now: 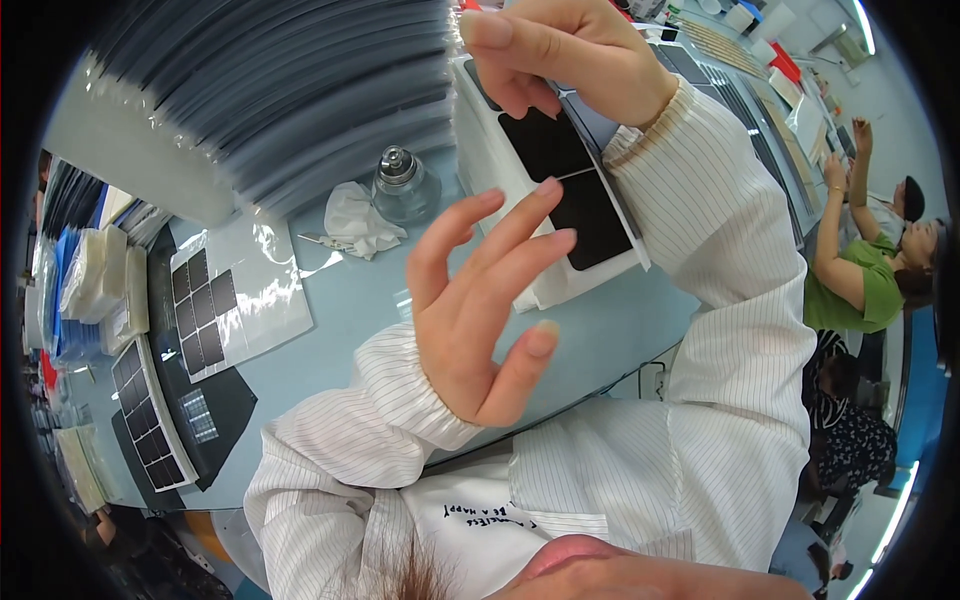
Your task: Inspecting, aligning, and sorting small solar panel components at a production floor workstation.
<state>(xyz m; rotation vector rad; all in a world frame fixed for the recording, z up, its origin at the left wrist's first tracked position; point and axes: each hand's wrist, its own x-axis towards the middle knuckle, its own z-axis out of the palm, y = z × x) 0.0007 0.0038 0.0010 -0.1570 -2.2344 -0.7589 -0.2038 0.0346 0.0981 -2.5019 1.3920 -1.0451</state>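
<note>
My left hand (485, 300) is raised over the table, its fingers spread and nothing visible in them. Its fingertips overlap a long white block or stack (560, 284) topped with black rectangular pieces (592, 222); I cannot tell whether they touch. Farther off, my right hand (575, 55) is over the far part of that block, beside the edge of a tall pile of dark sheets in clear plastic sleeves (320, 100). Its fingers are curled and the thumb points left. Whatever lies between them, if anything, is hidden.
Left of the block stand a clear bottle with a metal top (407, 190) and a crumpled white tissue (362, 222). Farther left lie a clear sheet with black squares (255, 310) and a white-edged panel of black squares (150, 415). A person in green (865, 285) sits at right.
</note>
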